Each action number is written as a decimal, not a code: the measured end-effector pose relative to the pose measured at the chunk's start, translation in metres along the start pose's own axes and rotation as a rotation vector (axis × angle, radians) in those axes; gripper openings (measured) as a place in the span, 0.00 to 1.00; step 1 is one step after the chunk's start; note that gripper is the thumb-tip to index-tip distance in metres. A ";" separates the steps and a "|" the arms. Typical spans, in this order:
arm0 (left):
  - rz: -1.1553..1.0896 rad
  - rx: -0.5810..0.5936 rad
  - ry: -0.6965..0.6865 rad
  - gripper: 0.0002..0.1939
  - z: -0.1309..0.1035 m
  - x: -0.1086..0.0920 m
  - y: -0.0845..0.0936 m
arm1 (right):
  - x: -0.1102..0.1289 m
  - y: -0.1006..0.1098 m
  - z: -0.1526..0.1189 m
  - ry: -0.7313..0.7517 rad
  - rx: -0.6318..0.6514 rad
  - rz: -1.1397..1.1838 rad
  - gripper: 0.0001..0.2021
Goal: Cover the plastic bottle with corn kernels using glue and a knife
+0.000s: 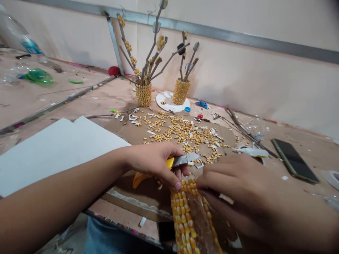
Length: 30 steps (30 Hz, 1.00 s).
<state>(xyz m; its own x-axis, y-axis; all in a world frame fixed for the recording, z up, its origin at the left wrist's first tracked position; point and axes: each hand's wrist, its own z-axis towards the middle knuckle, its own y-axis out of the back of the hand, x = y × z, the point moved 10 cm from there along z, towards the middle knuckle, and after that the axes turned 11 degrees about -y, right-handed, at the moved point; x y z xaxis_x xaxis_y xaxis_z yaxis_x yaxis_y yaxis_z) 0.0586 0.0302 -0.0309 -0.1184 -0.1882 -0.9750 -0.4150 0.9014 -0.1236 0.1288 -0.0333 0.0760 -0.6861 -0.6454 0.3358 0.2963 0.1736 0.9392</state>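
A yellow-handled knife (184,160) is gripped in my left hand (156,160), its grey blade pointing right. The thumb of that hand rests on the near end of a tube covered in corn kernels (184,215). Rows of kernels line the tube's left side and rim, and a bare, shiny brown strip (200,218) runs down its middle. My right hand (238,190) is at the tube's upper right edge, fingers pinched together; what they hold is hidden. Beyond both hands, loose corn kernels (174,130) and white scraps lie scattered on cardboard (124,128).
Two kernel-covered pots (143,95) with twigs stand at the back, one on a white disc (160,102). White sheets (53,151) lie left. A glue gun (251,151), sticks (238,125) and a phone (293,160) are at right. A green plastic piece (39,76) lies far left.
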 end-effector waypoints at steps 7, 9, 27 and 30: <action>0.026 -0.008 -0.003 0.19 -0.001 -0.003 0.005 | -0.084 0.015 0.024 -0.303 -0.117 0.119 0.11; 0.029 -0.052 -0.018 0.18 -0.001 -0.008 0.013 | -0.114 0.002 0.031 -0.436 -0.061 0.000 0.11; -0.018 -0.487 -0.104 0.15 -0.005 -0.016 0.062 | -0.143 -0.040 0.045 -0.485 -0.027 0.077 0.12; -0.048 -0.586 -0.122 0.16 -0.008 -0.018 0.072 | -0.147 -0.040 0.045 -0.486 -0.069 0.076 0.11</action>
<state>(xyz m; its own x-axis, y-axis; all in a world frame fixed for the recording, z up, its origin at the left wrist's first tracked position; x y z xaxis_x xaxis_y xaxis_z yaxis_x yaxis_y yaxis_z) 0.0237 0.0949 -0.0208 0.0025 -0.1458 -0.9893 -0.8494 0.5217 -0.0791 0.1877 0.0876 -0.0075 -0.8866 -0.2082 0.4130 0.3892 0.1467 0.9094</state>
